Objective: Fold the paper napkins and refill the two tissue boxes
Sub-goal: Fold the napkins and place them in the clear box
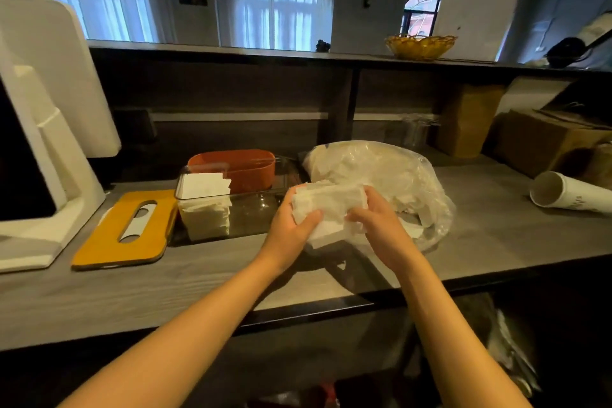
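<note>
Napkins: a white stack (328,205) held above the counter's front, between both hands
Left hand (291,228): fingers curled under the stack's left end
Right hand (377,225): fingers curled round its right end
Counter (165,291): grey woodgrain; one yellow slotted lid (122,235) lying flat
Boxes: one clear box (231,209) part-filled with napkins, one orange box (245,169) just behind
Bag: one clear plastic bag (374,172) of napkins
Far: one wicker bowl (420,46) on the upper shelf; two curtained windows behind

A: Where's the camera?
B: Just one, strapped to the person's head, wide-angle, aimed forward and down over the counter (496,235), close above both forearms.
</note>
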`<control>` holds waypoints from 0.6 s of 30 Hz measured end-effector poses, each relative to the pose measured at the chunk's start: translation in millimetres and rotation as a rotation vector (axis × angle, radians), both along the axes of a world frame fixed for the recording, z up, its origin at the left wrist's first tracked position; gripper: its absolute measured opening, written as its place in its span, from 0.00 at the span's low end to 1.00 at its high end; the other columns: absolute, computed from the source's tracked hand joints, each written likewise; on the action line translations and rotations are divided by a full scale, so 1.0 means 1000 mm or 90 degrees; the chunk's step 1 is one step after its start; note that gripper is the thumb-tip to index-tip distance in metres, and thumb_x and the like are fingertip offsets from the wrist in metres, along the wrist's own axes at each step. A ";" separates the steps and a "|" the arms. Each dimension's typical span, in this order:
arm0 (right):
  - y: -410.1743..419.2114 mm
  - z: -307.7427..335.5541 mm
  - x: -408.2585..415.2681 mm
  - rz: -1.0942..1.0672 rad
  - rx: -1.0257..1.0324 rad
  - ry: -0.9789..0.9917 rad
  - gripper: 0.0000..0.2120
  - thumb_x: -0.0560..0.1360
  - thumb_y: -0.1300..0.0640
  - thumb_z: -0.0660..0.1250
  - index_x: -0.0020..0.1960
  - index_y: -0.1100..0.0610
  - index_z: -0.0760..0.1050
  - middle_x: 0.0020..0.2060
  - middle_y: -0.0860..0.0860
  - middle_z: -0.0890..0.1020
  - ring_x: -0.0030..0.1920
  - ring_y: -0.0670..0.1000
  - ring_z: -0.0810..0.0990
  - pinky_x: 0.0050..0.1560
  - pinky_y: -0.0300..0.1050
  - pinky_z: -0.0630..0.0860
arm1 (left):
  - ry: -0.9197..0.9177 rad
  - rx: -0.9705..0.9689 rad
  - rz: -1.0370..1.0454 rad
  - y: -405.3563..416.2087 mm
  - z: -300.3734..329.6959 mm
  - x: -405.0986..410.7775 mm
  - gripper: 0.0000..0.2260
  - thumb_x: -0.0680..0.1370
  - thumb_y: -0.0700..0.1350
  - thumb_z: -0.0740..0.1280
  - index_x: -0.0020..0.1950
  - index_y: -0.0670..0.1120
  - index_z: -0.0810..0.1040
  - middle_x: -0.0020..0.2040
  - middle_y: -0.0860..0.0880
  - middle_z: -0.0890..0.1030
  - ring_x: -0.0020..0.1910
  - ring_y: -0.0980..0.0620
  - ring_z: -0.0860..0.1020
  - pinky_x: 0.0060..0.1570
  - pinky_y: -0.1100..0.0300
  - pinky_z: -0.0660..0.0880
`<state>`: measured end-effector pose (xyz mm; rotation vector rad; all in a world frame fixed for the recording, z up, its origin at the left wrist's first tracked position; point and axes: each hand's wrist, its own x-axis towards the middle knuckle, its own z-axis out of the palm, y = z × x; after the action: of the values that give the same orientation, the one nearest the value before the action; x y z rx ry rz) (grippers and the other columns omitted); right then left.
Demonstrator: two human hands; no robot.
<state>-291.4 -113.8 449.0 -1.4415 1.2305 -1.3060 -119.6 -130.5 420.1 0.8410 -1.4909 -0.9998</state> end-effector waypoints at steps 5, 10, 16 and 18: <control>0.022 -0.013 0.046 0.054 -0.036 0.095 0.22 0.75 0.65 0.68 0.66 0.50 0.72 0.58 0.46 0.79 0.58 0.45 0.79 0.56 0.46 0.81 | -0.142 -0.036 0.080 0.031 -0.001 0.065 0.20 0.80 0.43 0.70 0.68 0.56 0.67 0.59 0.61 0.75 0.57 0.66 0.76 0.51 0.70 0.77; 0.024 -0.019 0.092 0.069 -0.074 0.102 0.24 0.74 0.68 0.68 0.65 0.49 0.72 0.57 0.43 0.78 0.59 0.43 0.78 0.58 0.43 0.79 | -0.180 -0.038 0.173 0.042 -0.006 0.107 0.20 0.79 0.45 0.71 0.69 0.51 0.73 0.59 0.57 0.78 0.58 0.63 0.76 0.47 0.75 0.74; 0.021 -0.036 0.124 0.088 0.020 -0.088 0.28 0.73 0.67 0.67 0.71 0.52 0.67 0.60 0.49 0.78 0.58 0.45 0.79 0.49 0.36 0.78 | -0.177 0.043 0.222 0.042 -0.013 0.106 0.17 0.78 0.41 0.69 0.64 0.55 0.72 0.56 0.55 0.79 0.58 0.55 0.78 0.49 0.67 0.72; 0.018 -0.038 0.136 0.034 0.031 -0.129 0.26 0.77 0.62 0.67 0.72 0.51 0.65 0.60 0.48 0.76 0.57 0.43 0.77 0.49 0.35 0.76 | -0.114 0.075 0.229 0.041 -0.016 0.096 0.19 0.79 0.43 0.68 0.68 0.53 0.70 0.58 0.55 0.76 0.59 0.55 0.76 0.50 0.65 0.74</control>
<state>-155.1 -95.4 411.4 -1.2655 1.0763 -1.3405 -23.7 -89.2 404.1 1.2601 -1.3739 -0.7630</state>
